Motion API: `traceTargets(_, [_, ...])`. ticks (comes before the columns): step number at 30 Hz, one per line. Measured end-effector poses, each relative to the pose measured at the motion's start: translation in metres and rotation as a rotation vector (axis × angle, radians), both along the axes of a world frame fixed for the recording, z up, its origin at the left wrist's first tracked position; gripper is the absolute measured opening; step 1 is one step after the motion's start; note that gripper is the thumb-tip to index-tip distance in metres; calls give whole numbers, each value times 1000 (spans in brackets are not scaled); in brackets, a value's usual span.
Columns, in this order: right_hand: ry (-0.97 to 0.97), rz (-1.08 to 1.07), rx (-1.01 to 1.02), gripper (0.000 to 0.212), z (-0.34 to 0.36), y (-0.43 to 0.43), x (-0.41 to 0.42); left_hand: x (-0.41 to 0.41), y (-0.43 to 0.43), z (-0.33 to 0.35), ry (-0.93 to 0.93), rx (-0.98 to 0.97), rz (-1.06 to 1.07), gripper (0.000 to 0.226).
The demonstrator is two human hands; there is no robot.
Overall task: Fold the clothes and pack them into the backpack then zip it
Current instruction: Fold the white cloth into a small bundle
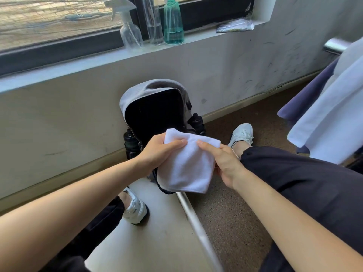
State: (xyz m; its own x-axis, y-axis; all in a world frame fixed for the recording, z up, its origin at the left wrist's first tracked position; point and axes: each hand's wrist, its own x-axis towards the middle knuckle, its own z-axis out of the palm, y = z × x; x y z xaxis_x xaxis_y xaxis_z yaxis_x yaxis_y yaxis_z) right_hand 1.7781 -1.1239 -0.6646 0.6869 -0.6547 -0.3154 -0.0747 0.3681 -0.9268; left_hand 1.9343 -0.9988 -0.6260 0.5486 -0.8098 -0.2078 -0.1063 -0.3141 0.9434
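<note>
In the head view, at the centre of the frame, both hands hold a folded white cloth (186,163) low over the mouth of the backpack (137,93). The left hand (157,152) grips the cloth's upper left corner, fingers curled under it and thumb laid across the top. The right hand (225,163) pinches the right edge, one digit flat on top and the rest tucked out of sight beneath. The cloth's top edge lies across the lower rim of the opening, and its rounded folded edge hangs down over the pack's front, which it hides. The backpack stands upright against the wall below the window sill (78,63), its grey flap thrown back against the wall and the dark main compartment gaping wide above the cloth. A black bottle (130,142) sits in the pack's left side pocket and another (197,122) in the right one. A strip of brown floor (235,222) runs between the pack and a white shoe (242,134) to the right; a second white shoe (135,209) sits lower left, beside a pale bench top (157,232) with a metal edge rail (198,228). On the sill in the upper part of the frame stand a clear spray bottle (130,30), a clear bottle (155,26) and a green bottle (173,24). White garments (334,114) hang at the right edge.
</note>
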Motion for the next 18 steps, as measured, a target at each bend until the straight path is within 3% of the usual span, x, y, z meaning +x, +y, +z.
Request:
traceTargets(2, [22,20,-73,68,-1,-4,0,-3,1,2,-81,-37,-54,13])
traceTargets(5, [54,135,-284,80,1,-14,-2,-1,3,3,-179,-69,-168,10])
traceTargets(7, [109,224,-446,75,3,-19,-4,3,4,3,-226,-54,-251,12])
traceTargets(10, [119,402,-535,45,1,-20,-6,8,5,3,-278,-31,-298,16])
traceTargets(14, [147,378,-554,17,1,-15,-4,10,4,1,-331,-26,-323,31])
traceTargets(18, [128,266,-441,29,-2,-12,-3,15,3,-2,-413,37,-329,61])
